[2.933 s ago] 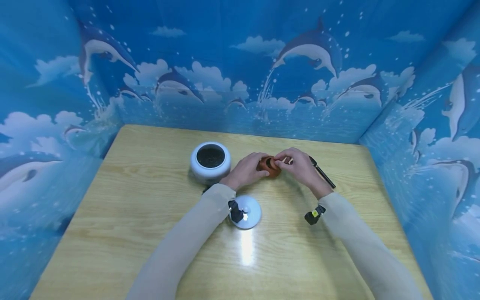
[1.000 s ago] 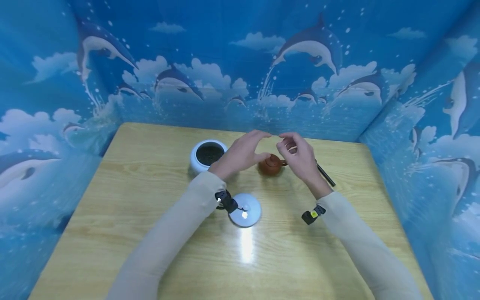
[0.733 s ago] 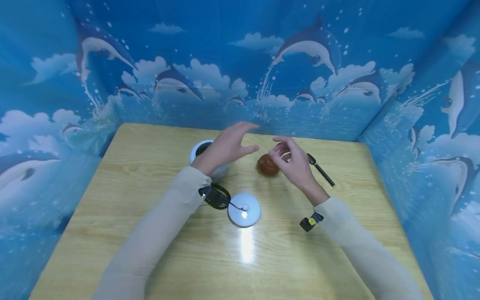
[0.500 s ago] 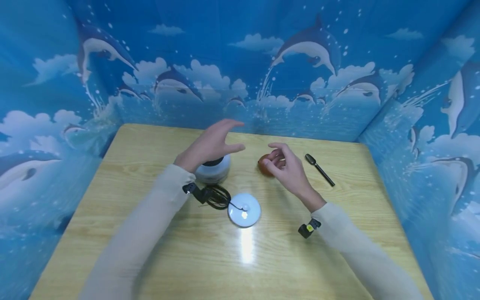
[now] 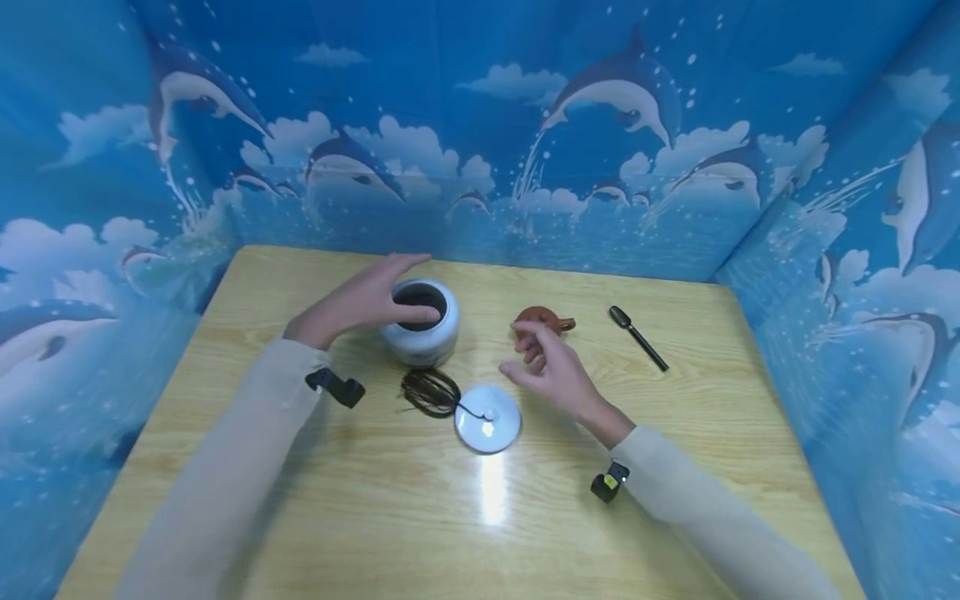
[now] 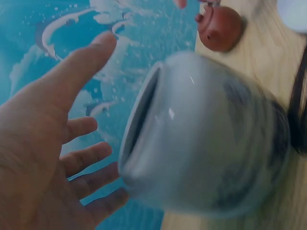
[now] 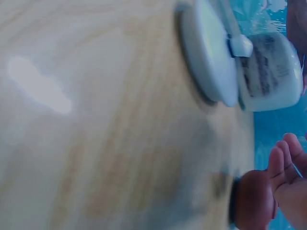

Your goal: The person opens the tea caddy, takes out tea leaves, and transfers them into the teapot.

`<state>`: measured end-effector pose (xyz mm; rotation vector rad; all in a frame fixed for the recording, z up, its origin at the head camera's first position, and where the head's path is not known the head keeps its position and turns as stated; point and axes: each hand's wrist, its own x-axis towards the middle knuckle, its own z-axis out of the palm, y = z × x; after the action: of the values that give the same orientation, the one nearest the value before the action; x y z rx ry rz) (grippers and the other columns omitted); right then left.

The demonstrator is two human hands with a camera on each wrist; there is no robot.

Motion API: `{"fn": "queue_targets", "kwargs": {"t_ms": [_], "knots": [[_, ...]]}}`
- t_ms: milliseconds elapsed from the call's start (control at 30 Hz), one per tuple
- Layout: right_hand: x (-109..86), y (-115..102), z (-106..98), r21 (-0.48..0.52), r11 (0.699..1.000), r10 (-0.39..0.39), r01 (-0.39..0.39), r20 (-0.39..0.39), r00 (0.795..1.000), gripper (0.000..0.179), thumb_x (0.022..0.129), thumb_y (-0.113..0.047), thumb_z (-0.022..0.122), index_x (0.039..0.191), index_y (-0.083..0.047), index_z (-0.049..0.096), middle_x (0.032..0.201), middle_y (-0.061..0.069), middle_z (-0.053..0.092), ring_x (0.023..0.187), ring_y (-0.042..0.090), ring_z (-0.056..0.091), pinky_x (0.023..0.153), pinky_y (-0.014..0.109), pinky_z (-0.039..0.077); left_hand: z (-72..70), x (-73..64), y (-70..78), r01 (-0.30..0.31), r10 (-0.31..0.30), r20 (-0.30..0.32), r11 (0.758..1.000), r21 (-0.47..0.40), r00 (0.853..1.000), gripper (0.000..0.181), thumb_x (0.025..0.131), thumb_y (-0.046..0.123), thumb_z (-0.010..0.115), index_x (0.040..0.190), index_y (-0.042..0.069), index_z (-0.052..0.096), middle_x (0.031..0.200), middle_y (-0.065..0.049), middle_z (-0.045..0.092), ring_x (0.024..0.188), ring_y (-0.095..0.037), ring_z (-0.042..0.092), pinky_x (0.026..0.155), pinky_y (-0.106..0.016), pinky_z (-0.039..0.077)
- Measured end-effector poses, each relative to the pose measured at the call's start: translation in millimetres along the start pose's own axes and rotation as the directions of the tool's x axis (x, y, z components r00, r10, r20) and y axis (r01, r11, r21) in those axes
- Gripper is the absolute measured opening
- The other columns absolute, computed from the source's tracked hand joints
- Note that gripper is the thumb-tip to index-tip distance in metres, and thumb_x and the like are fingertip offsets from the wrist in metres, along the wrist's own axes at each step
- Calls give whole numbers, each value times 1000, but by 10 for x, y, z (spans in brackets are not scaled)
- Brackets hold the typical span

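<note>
My left hand hovers at the mouth of a round white jar, thumb and fingers spread apart. The left wrist view shows the jar's glazed side with dark painted marks beside the left palm, which holds nothing. Farther right, my right hand, its fingers loosely bent and holding nothing, is in front of a small reddish-brown teapot and partly covers it. A white lid lies knob up on the table to the left of that hand.
A bundle of thin dark cord lies between jar and lid, one strand reaching the lid's knob. A black spoon lies right of the teapot. Blue dolphin-printed sheeting stands behind the wooden table and along its sides.
Earlier both hands were on the teapot, whose top opening showed; its lid was on by the later frames. My left hand has moved left to the jar, and my right hand has drawn back nearer.
</note>
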<state>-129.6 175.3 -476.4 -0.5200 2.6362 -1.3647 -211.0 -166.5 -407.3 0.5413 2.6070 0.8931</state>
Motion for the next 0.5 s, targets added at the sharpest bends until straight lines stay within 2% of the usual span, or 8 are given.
{"fn": "queue_targets", "kwargs": {"t_ms": [167,300,500], "knots": [[-100,97,108,-79,996,33,-27,79,996,70,95,-40,86,155,-19,57,133,8,65,117,30,66,100,52,60,36,-57,-182,-10,10,4,999,-37,1000,111,90,65,83,175,21,27,180,-14,27,162,-40,34,129,-69,34],[-168,164,163,-120,993,33,-17,129,991,71,91,-47,88,152,-24,61,138,3,65,126,24,62,111,52,54,76,-113,-285,-29,30,5,997,-67,1000,114,87,61,88,174,19,28,179,-15,28,163,-40,31,131,-68,30],[-230,192,206,-177,983,-4,38,188,982,72,89,-49,89,150,-23,63,143,-1,65,127,21,60,112,50,52,145,-173,-389,-37,37,0,992,-122,999,119,83,55,94,173,14,29,179,-14,30,165,-40,29,134,-67,25]]}}
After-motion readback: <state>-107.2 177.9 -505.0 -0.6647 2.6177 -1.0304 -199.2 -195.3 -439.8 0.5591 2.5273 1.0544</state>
